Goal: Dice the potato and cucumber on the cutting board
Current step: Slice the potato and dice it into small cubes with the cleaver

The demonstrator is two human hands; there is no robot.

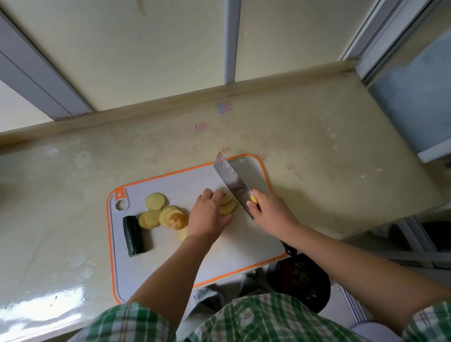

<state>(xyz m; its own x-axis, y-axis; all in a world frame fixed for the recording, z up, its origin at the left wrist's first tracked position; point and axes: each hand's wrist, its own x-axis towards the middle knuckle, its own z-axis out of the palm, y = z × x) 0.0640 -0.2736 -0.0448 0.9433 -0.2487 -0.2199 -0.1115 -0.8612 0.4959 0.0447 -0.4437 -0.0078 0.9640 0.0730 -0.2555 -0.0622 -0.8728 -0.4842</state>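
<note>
- While the potato lies in flat rounds and not yet in cubes, the step in hand looks like cutting a stack of potato slices (228, 205) into strips. The left hand (209, 215) holds that stack down mid-board, its fingers (215, 194) curled over the top.
- The right hand (272, 212) grips the handle of the cleaver (232, 180), fingers wrapped round it. The blade slants just right of the stack, close beside the left fingertips.
- The next move probably calls for straight parallel cuts down through the stack, with the left fingertips kept tucked, then crosswise cuts.
- More loose rounds (155, 201) lie spread toward the left of the cutting board (247, 241). The cucumber (133, 235), a dark uncut piece, lies near its left edge, untouched.
- The board rests on a pale counter (321, 154). A dark round vessel (299, 278) shows below the board's near edge. Only the rounds near the left wrist crowd the work.
</note>
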